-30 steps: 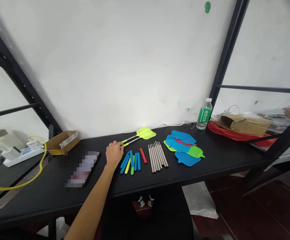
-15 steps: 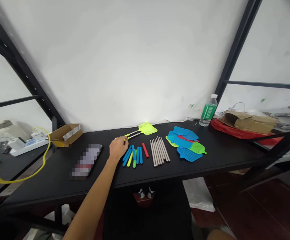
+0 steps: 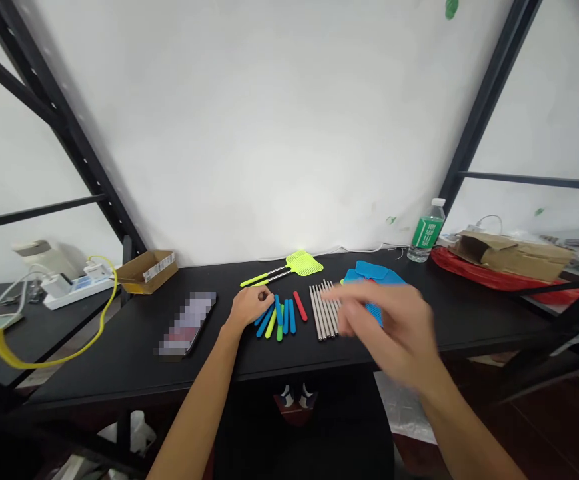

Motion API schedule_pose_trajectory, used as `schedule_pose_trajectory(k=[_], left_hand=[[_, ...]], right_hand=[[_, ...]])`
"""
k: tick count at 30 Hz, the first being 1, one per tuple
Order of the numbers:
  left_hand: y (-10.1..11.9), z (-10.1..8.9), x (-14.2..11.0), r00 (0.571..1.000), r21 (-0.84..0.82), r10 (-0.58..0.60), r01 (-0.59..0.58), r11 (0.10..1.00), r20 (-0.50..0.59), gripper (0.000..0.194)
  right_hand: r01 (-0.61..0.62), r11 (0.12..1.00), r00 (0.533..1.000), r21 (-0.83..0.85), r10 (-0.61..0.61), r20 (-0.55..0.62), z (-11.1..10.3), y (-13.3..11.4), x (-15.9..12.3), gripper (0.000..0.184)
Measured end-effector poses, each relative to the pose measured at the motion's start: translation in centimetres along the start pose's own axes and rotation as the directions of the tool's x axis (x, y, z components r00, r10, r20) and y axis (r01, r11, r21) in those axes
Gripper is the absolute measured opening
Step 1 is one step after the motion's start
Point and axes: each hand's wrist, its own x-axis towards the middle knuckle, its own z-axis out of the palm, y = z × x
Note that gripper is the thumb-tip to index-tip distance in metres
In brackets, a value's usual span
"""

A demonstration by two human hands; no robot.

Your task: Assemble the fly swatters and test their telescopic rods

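My left hand (image 3: 252, 305) rests at the left end of a group of short plastic handles (image 3: 270, 323), blue, yellow-green and green. Its fingers are curled in beside the blue ones, and what they may hold is hidden. A red handle (image 3: 300, 306) lies a little apart. My right hand (image 3: 394, 327), blurred by motion, hovers over the table with thumb and forefinger apart, nothing visible in it. Beyond its fingertips is a row of metal rods (image 3: 323, 313). It partly covers the blue fly swatter heads (image 3: 372, 270). Two yellow fly swatters (image 3: 304, 264) lie behind my left hand.
A phone (image 3: 189, 323) and a small open cardboard box (image 3: 149, 270) are on the left. A water bottle (image 3: 426, 231) stands back right near the shelf post. Beyond it, a torn cardboard box (image 3: 514, 253) sits on red plastic. A yellow cable (image 3: 103, 313) loops at far left.
My right hand has come into view from below and reached over the table, hiding part of the swatter heads. My left hand has drawn back from the yellow swatters' handles toward the loose handles.
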Motion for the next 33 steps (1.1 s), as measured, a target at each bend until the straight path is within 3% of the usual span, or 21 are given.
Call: schedule_pose_trajectory(k=[2,4,6,8,11,16,23,26,29,33], left_hand=[[0.0,0.0,0.1,1.000,-0.016,0.003,-0.003,1.000,0.012,0.019],[-0.1,0.0,0.1,1.000,-0.026,0.012,-0.011,1.000,0.018,0.017],[-0.2,0.0,0.2,1.000,-0.028,0.015,-0.014,1.000,0.022,0.017],[-0.3,0.0,0.2,1.000,-0.025,0.015,-0.015,1.000,0.021,0.018],[-0.2,0.0,0.1,1.000,-0.032,0.009,-0.009,0.999,0.017,0.018],[-0.2,-0.1,0.2,1.000,-0.072,-0.014,0.015,0.997,0.018,0.017],[-0.7,0.0,0.4,0.998,-0.167,-0.015,0.006,0.986,-0.055,0.021],[-1.0,-0.1,0.4,0.997,-0.224,-0.012,-0.005,0.975,-0.073,0.025],[-1.0,0.0,0.4,0.996,-0.301,-0.004,-0.023,0.953,-0.087,0.026],[-0.9,0.2,0.4,0.992,-0.362,0.007,-0.052,0.931,-0.124,0.026]], right_hand=[[-0.069,0.958,0.997,-0.278,0.073,0.004,-0.1,3.4,5.1,0.022],[-0.175,0.821,0.977,-0.544,0.212,0.005,0.1,7.6,8.3,0.022],[-0.244,0.654,0.938,-0.716,0.348,-0.002,0.6,11.5,9.8,0.020],[-0.238,0.536,0.897,-0.810,0.441,0.028,1.6,14.0,10.2,0.021],[-0.174,0.425,0.875,-0.889,0.480,0.058,3.3,15.5,10.3,0.024],[-0.143,0.334,0.859,-0.932,0.509,0.051,4.5,15.8,10.9,0.017],[-0.164,0.324,0.856,-0.932,0.517,0.029,5.9,16.9,11.3,0.019],[-0.230,0.368,0.845,-0.901,0.535,0.003,6.1,17.0,11.6,0.016],[-0.325,0.475,0.836,-0.818,0.549,-0.014,5.2,16.8,12.1,0.019],[-0.425,0.742,0.866,-0.519,0.500,0.004,2.5,16.6,12.7,0.023]])
